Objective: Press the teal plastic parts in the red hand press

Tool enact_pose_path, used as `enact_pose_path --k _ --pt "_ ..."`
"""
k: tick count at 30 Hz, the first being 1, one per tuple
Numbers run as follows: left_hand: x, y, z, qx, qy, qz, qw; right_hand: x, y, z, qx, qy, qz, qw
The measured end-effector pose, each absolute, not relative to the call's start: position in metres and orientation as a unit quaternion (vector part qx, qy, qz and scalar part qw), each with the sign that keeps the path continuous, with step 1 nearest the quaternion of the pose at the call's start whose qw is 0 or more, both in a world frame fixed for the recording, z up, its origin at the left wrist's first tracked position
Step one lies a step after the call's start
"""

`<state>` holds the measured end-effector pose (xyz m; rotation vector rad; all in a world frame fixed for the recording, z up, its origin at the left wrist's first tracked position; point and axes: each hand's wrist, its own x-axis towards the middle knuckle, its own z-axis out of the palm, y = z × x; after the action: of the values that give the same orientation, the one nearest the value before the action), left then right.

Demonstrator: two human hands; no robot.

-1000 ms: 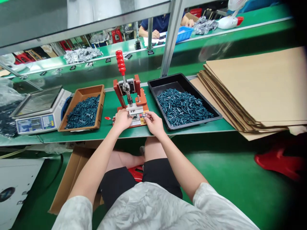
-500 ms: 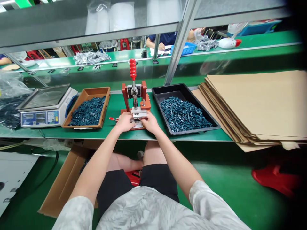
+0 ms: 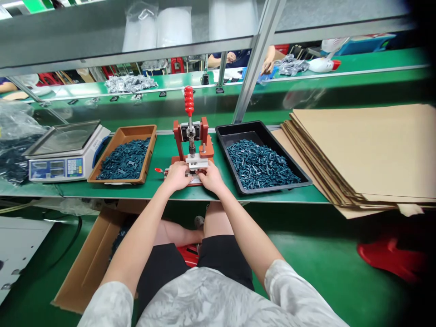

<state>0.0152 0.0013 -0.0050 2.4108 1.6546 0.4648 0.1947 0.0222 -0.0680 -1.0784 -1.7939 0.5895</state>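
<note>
A hand press (image 3: 191, 134) with an upright red ball-grip lever (image 3: 188, 101) stands on the green bench in front of me. My left hand (image 3: 178, 176) is at the left of its metal fixture (image 3: 197, 161), with bent fingers reaching in under the upper block. From the other side my right hand (image 3: 211, 177) reaches to the same spot, its fingertips close to those of the left. Whatever small piece lies between the fingertips is too small and too covered to make out. A small red-tipped lever (image 3: 159, 170) sticks out to the left of the press base.
Left of the press stand a brown tray (image 3: 149, 159) of small dark teal parts and a weighing scale (image 3: 64, 152). To the right are a black tray (image 3: 238, 129) of similar parts and stacked cardboard sheets (image 3: 368, 150). Across the bench a co-worker's hand (image 3: 268, 66) shows.
My right hand has shifted slightly left, nearer my left hand at the fixture. The press lever stays upright. Across the bench, the co-worker's hands have moved, one now at the blue basket.
</note>
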Motion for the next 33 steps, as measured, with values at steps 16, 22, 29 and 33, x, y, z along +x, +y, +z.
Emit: enact_pose_path --k 16,22,29,33 --pt "0.016 0.007 -0.010 0.691 0.648 0.303 0.101 0.205 0.026 -0.060 -0.491 -0.677 0.345 0.426" --pt "0.006 0.006 0.003 0.659 0.648 0.346 0.163 0.210 0.032 -0.053 -0.488 -0.678 0.395 0.383" --pt "0.046 0.025 0.099 0.615 0.456 0.625 0.151 0.208 0.036 -0.061 -0.466 -0.667 0.428 0.394" --pt "0.071 0.028 0.150 0.679 0.350 0.630 0.141 0.207 0.035 -0.065 -0.465 -0.656 0.443 0.397"
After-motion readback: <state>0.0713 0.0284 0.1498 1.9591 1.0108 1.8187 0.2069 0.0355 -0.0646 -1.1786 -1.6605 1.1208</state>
